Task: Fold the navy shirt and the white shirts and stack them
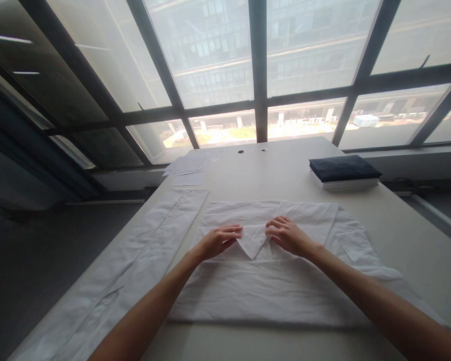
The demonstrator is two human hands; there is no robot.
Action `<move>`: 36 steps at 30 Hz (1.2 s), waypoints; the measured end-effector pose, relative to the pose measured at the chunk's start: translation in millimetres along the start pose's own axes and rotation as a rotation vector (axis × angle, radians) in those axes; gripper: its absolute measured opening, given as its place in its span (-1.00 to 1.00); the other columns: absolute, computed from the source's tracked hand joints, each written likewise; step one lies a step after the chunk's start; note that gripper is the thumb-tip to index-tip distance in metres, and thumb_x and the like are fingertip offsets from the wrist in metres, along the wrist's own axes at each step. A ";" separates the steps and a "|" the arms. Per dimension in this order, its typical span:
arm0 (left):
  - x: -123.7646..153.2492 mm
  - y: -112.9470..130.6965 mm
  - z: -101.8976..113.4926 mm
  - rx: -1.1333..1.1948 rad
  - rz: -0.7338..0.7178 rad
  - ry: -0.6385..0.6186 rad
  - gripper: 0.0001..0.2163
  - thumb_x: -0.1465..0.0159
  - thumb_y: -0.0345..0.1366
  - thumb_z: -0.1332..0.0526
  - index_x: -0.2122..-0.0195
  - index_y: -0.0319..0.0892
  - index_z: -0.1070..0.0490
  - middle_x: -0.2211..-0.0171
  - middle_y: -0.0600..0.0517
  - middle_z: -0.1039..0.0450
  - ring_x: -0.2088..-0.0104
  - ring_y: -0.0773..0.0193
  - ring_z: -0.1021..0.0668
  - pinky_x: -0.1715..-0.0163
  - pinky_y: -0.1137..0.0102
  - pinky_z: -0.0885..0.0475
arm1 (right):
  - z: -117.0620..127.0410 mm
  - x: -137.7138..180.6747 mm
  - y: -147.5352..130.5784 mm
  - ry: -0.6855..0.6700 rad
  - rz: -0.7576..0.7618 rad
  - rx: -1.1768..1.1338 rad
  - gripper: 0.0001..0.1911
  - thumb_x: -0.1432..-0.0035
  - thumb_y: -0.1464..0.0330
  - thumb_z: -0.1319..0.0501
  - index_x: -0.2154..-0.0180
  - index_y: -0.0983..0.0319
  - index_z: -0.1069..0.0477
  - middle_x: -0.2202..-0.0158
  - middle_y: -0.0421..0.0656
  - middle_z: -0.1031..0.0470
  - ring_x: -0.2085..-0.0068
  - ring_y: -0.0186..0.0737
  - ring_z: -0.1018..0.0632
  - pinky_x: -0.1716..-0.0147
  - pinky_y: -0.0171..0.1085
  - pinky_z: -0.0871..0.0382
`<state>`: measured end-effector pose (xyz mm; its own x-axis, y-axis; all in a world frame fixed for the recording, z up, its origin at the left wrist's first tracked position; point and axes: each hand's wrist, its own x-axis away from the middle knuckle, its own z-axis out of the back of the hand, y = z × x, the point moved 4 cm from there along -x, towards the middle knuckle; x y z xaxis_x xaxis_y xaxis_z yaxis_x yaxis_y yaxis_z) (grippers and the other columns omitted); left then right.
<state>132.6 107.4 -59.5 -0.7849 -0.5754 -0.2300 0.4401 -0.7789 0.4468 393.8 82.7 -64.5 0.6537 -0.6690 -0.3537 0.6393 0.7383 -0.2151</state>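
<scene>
Hands (221, 237) (286, 234) on white cloth (270, 288)

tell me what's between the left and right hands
In the head view, a pointed white cloth flap lies between the left hand and the right hand.

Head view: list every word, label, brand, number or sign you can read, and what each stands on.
No text can be read.
Middle white cloth: no lettering visible.
Folded dark cloth: no lettering visible.
Loose papers: too blurred to tell.
Building outside: too hazy to tell.
</scene>
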 end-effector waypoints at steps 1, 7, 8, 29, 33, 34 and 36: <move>1.0 1.7 -0.2 0.021 0.001 0.004 -0.71 -0.45 -0.28 -0.05 -0.04 -0.06 -0.54 -0.17 -0.05 -0.44 -0.21 0.19 -0.45 -0.19 0.24 -0.39 | -1.5 -0.6 -0.1 0.000 0.004 0.017 -0.83 -0.29 0.46 -0.18 0.17 0.16 -0.52 0.05 -0.09 -0.53 0.02 -0.10 -0.46 -0.10 -0.08 -0.27; 6.8 14.4 -0.8 -0.039 0.034 -0.143 -0.68 -0.45 -0.24 -0.06 -0.17 0.00 -0.43 -0.25 0.04 -0.35 -0.28 0.21 -0.35 -0.31 0.21 -0.22 | -4.5 3.2 -2.0 -0.030 -0.022 0.035 -0.77 -0.35 0.43 -0.09 0.25 0.19 -0.53 0.12 -0.07 -0.58 0.05 -0.13 -0.51 -0.11 -0.09 -0.26; 6.4 15.9 -1.0 -0.063 0.046 -0.146 -0.66 -0.46 -0.23 -0.04 -0.21 0.01 -0.38 -0.26 0.05 -0.34 -0.29 0.21 -0.34 -0.33 0.20 -0.18 | -4.3 3.5 -4.2 -0.030 -0.037 0.028 -0.76 -0.35 0.43 -0.08 0.23 0.20 -0.54 0.11 -0.06 -0.58 0.05 -0.13 -0.52 -0.12 -0.08 -0.25; -4.8 28.4 -35.9 -0.247 0.172 -0.080 -0.49 -0.51 -0.17 0.11 -0.45 -0.03 0.15 -0.45 -0.06 0.14 -0.43 0.13 0.07 -0.37 0.02 0.08 | -2.1 9.0 -58.8 -0.100 -0.180 -0.008 -0.71 -0.36 0.32 -0.10 -0.05 0.21 -0.43 -0.11 0.03 -0.46 -0.10 -0.03 -0.46 -0.11 -0.08 -0.26; -15.6 42.8 -49.2 -0.186 0.092 -0.111 -0.50 -0.45 -0.21 -0.05 -0.40 -0.03 -0.05 -0.42 -0.03 -0.01 -0.42 0.12 -0.03 -0.36 0.08 0.00 | -12.8 12.5 -64.7 -0.170 -0.306 -0.078 -0.92 -0.25 0.41 -0.20 0.30 0.21 -0.47 0.22 -0.08 -0.54 0.18 -0.13 -0.53 0.13 -0.22 -0.32; -16.8 42.2 -52.1 -0.180 0.093 -0.130 -0.49 -0.43 -0.19 -0.09 -0.39 -0.03 -0.09 -0.41 -0.04 -0.03 -0.41 0.10 -0.06 -0.36 0.08 -0.01 | -15.6 13.5 -64.4 -0.185 -0.308 -0.115 -0.92 -0.23 0.43 -0.21 0.33 0.21 -0.46 0.25 -0.11 -0.54 0.21 -0.15 -0.53 0.15 -0.24 -0.31; -18.2 38.6 -54.9 -0.169 0.107 -0.150 -0.46 -0.40 -0.17 -0.16 -0.38 -0.02 -0.10 -0.40 -0.05 -0.05 -0.40 0.08 -0.10 -0.35 0.08 -0.03 | -18.2 14.9 -63.4 -0.181 -0.288 -0.182 -0.89 -0.20 0.49 -0.20 0.35 0.21 -0.46 0.28 -0.14 -0.54 0.22 -0.19 -0.52 0.15 -0.26 -0.29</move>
<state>187.8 74.0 -85.5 -0.7802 -0.6234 -0.0521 0.5812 -0.7532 0.3080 355.6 27.5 -72.7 0.5292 -0.8434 -0.0927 0.7353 0.5103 -0.4460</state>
